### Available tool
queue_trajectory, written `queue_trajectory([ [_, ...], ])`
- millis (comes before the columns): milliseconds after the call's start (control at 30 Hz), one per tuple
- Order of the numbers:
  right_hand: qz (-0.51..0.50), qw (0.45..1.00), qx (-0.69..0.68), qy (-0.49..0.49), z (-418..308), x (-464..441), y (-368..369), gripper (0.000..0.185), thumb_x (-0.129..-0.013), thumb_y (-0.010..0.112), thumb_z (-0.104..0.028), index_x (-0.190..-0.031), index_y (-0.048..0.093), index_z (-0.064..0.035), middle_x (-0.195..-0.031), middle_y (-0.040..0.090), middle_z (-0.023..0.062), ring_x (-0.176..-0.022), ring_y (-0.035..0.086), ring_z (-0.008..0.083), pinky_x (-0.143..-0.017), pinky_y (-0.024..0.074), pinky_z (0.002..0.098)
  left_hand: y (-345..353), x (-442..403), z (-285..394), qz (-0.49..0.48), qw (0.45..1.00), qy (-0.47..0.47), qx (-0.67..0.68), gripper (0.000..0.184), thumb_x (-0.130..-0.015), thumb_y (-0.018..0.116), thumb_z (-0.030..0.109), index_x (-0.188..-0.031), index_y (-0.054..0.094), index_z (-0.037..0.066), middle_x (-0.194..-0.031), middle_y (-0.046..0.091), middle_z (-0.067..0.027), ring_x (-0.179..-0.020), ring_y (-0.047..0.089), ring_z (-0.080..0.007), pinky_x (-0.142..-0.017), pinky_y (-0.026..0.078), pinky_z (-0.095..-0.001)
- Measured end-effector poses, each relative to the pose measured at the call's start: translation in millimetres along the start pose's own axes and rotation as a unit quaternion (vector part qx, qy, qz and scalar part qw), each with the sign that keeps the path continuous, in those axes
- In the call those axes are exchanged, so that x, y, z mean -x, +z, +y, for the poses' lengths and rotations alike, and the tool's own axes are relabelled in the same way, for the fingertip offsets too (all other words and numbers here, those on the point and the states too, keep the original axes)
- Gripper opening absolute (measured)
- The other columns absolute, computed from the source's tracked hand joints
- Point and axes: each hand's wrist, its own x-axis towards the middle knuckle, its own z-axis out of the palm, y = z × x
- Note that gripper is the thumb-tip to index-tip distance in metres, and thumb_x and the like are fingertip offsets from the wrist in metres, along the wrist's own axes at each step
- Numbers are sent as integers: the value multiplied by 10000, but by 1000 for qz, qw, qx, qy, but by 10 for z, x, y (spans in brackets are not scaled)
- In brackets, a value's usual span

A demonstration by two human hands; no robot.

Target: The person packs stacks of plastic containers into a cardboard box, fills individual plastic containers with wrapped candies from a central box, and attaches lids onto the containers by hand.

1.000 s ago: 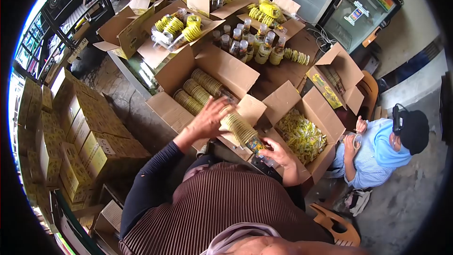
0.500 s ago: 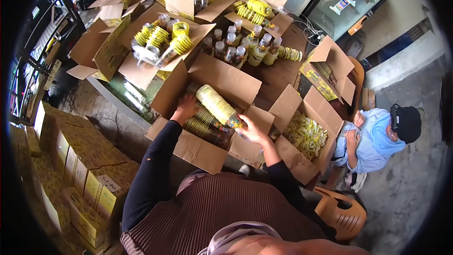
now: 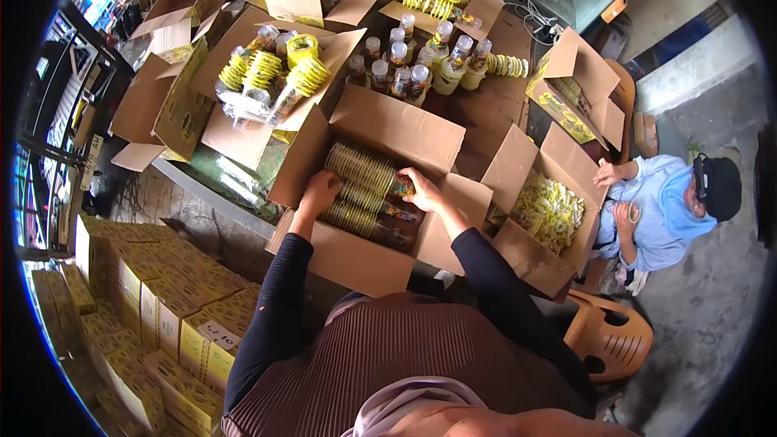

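Note:
An open cardboard box [image 3: 364, 259] stands in front of me with several long stacks of round yellow-rimmed packs [image 3: 352, 194] lying side by side in it. My left hand [image 3: 321, 192] is inside the box at the left ends of the stacks, its fingers bent against them. At the right end of the uppermost stack is my right hand [image 3: 422, 191], thumb and fingers closed around its clear, colourful end. The fingertips of my left hand are partly hidden among the packs.
Right of it, a box [image 3: 510, 255] holds yellow wrappers [image 3: 549, 212]. Behind stand clear-topped containers [image 3: 398, 54] and boxes of yellow stacks [image 3: 263, 70]. A person [image 3: 660, 202] sits at the right near an orange chair [image 3: 609, 338]. Closed cartons [image 3: 174, 307] are piled left.
The stack that was between my hands has gone down into the box beside the others. My left hand went from the stack to the box's inside; the view has shifted.

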Motion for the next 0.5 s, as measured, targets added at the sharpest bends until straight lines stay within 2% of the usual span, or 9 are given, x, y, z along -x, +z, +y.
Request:
queue_trajectory([
  [33,21,999,9,-23,-12,2,28,651,-653,765,20,-1197,421,-81,-1221,528,109,-1177,501,281,-993,406,371,-35,-12,56,2,998,-43,47,273,-763,705,211,-926,616,11,-992,585,-170,-954,541,-358,-841,438,-431],
  [133,32,996,72,37,-101,39,78,651,-648,773,6,-1189,422,-78,-1205,522,141,-1165,502,333,-961,428,402,-153,-22,384,44,995,-93,0,371,-746,741,267,-944,555,14,-992,553,-171,-959,524,-359,-796,435,-428],
  [167,42,996,77,19,-118,56,85,652,-647,773,5,-1188,420,-79,-1192,517,163,-1146,497,373,-931,441,426,-148,-53,414,38,995,-88,-2,371,-746,741,267,-944,555,14,-992,553,-171,-959,524,-359,-796,435,-428],
  [233,73,991,110,-1,-193,125,100,584,-681,688,27,-1198,439,-77,-1152,532,162,-1075,522,374,-876,458,444,-143,-99,482,64,989,-90,-96,524,-735,759,330,-1084,519,22,-1061,518,-183,-1012,501,-366,-849,434,-430],
  [267,102,984,141,-32,-233,151,109,542,-701,633,28,-1201,452,-76,-1119,544,163,-1013,543,373,-832,471,456,-138,-122,516,60,990,-84,-98,524,-735,759,330,-1084,519,22,-1061,518,-183,-1012,501,-366,-849,434,-430],
  [333,130,976,169,-42,-282,181,149,530,-707,617,17,-1207,470,-77,-1114,544,162,-1001,544,370,-825,471,449,-139,-126,625,191,981,28,-32,648,-736,756,366,-1223,491,32,-1180,484,-207,-1104,472,-375,-916,421,-432],
  [367,151,967,199,-56,-307,202,177,520,-713,601,5,-1213,487,-78,-1110,544,161,-988,545,368,-818,471,443,-134,-141,590,185,982,30,-32,648,-736,756,366,-1223,491,32,-1180,484,-207,-1104,472,-375,-916,421,-432],
  [433,160,964,206,-45,-279,199,222,513,-712,601,0,-1209,500,-75,-1102,546,163,-977,547,368,-814,470,442,-141,-191,479,59,995,-11,-74,733,-768,736,337,-1363,412,57,-1286,449,-230,-1201,438,-379,-1010,369,-421],
  [500,170,962,212,-35,-268,194,244,505,-712,601,-5,-1205,513,-73,-1095,548,165,-967,550,368,-809,469,442,-114,-208,424,49,998,-14,-38,725,-772,731,326,-1366,411,61,-1289,449,-231,-1207,435,-384,-1010,370,-426],
])
